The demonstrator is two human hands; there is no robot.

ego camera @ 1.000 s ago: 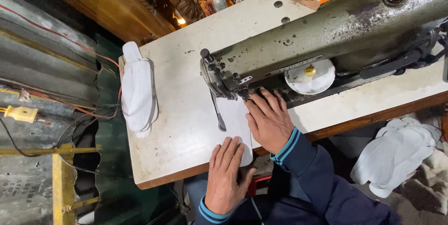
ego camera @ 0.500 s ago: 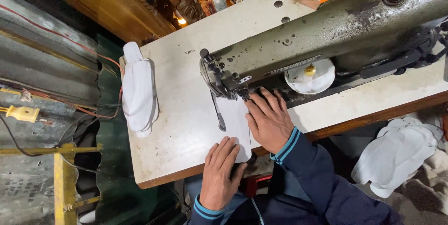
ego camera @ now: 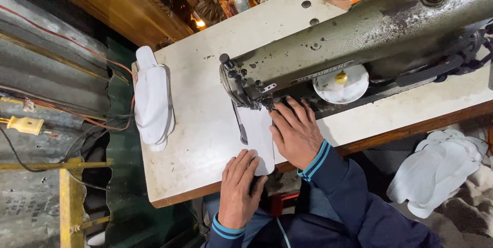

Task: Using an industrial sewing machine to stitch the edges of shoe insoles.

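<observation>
- Over the last second the left hand [ego camera: 239, 189] slid a little along the near edge of the surface [ego camera: 205, 124], keeping the white fabric piece [ego camera: 257, 135] fed towards the needle; the right hand [ego camera: 295, 132] had barely shifted.
- Both hands lay flat and open, fingers spread, pressing the piece rather than gripping it.
- The piece lay under the head of the sewing machine [ego camera: 370, 32], between the two hands.
- Counted: one machine, one piece under the needle, one stack of white pieces [ego camera: 152, 99] at the surface's far end, one heap of white pieces [ego camera: 436, 168] below it.
</observation>
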